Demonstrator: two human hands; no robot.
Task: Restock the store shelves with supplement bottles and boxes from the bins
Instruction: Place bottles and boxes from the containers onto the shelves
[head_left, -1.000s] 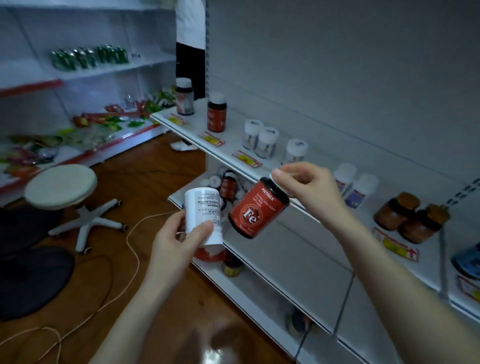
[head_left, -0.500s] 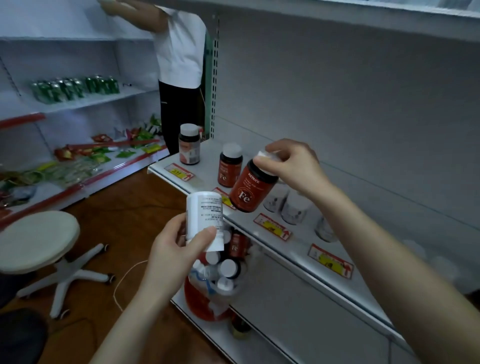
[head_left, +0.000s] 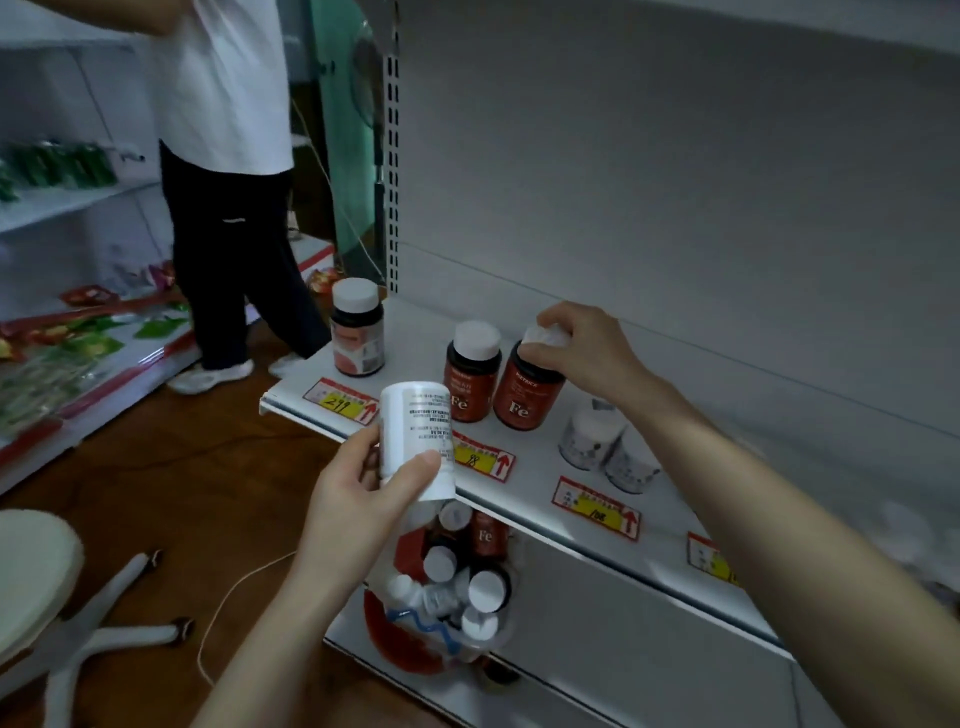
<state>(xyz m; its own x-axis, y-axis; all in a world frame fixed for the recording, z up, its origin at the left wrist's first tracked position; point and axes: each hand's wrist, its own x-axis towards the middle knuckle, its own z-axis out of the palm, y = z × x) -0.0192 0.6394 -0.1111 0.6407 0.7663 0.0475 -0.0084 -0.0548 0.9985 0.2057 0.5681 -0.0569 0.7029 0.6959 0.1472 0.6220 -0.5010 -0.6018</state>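
red bottle (head_left: 527, 397) now lowered onto shelf (head_left: 415, 338).

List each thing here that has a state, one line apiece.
right hand, gripping the cap of the held Fe bottle.
held Fe bottle, capped, tilted, at the shelf.
second Fe bottle, capped, upright on the shelf.
dark bottle, capped, upright at the shelf's end.
left hand, holding the white bottle.
white bottle, in the air before the shelf.
bin, holding loose bottles.

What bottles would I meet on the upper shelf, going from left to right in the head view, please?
Pink-label bottle → free Fe bottle → gripped Fe bottle, held at its cap by the right hand → white bottles.
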